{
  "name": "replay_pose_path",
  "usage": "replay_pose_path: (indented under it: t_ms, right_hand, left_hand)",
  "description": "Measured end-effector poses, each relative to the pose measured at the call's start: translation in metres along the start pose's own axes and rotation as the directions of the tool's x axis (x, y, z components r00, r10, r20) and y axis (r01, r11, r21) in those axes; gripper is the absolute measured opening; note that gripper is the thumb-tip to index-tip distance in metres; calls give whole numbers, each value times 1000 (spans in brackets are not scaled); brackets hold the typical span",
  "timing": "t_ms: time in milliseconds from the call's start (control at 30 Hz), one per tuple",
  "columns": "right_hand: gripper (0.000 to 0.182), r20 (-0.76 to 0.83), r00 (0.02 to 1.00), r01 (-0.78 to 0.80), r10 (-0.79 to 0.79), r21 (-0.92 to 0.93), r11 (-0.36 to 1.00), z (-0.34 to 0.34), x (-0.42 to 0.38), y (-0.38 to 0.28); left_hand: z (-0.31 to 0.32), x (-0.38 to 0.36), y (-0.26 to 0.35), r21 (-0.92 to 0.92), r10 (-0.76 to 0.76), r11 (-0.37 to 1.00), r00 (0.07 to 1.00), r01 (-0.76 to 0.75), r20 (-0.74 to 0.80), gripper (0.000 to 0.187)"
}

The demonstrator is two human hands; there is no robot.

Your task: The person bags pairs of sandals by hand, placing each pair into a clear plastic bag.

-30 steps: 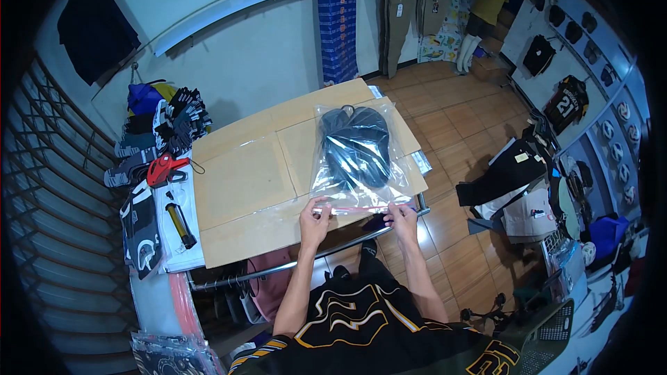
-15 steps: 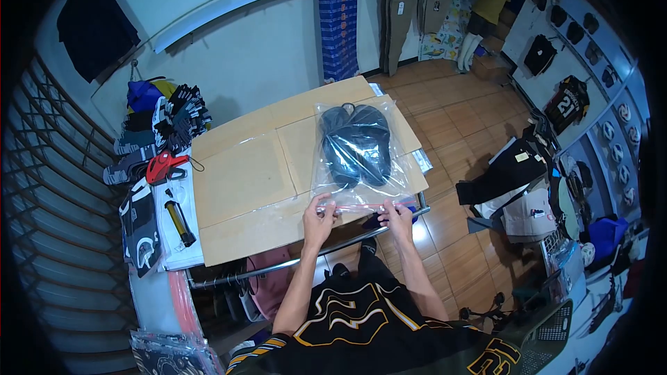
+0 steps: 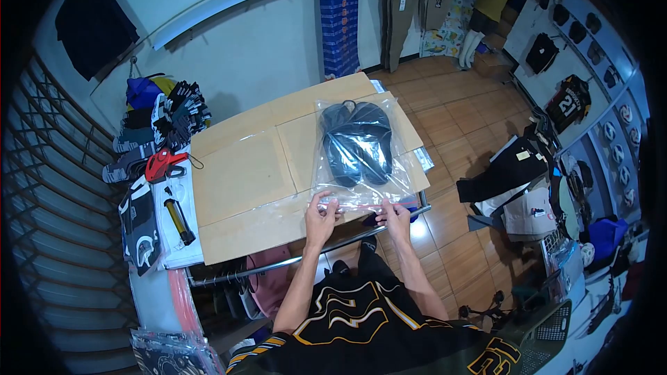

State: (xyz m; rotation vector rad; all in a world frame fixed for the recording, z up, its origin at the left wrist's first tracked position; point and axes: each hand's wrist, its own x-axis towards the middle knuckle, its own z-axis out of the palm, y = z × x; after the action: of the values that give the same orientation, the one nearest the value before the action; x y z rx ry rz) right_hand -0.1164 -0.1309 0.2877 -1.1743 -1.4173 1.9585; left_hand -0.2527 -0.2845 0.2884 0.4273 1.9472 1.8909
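A clear plastic bag with a red strip along its near edge lies on the flattened cardboard. Inside it is a pair of dark slippers, side by side. My left hand pinches the near edge at its left part, thumb and fingers closed on the plastic. Further right along the same edge, my right hand grips the bag between thumb and fingers.
Left of the cardboard are a red tool, a black and yellow pump and stacked socks. A metal rail runs along the near edge, with garments hanging below. Clothes lie on a rack at right.
My right hand has moved slightly left along the bag's near edge. My left hand has shifted very little and still holds the bag.
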Motion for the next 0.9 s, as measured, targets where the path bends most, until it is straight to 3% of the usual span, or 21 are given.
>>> replay_pose_path:
  t_ms: [333, 400, 700, 900]
  right_hand:
    - [37, 76, 996, 59, -53, -79, 995, 3, 10, 17]
    - [36, 95, 992, 89, -80, -91, 992, 2, 12, 19]
    - [36, 49, 998, -34, 35, -29, 999, 12, -1, -1]
    - [39, 66, 997, 32, -26, -84, 996, 15, 3, 9]
  left_hand:
    - [5, 0, -2, 21, -24, 1000, 999, 23, 37, 35]
    - [7, -1, -2, 28, 32, 999, 999, -33, 36, 34]
    - [12, 3, -7, -53, -29, 998, 999, 31, 35, 36]
    - [16, 2, -4, -38, -3, 999, 999, 4, 50, 36]
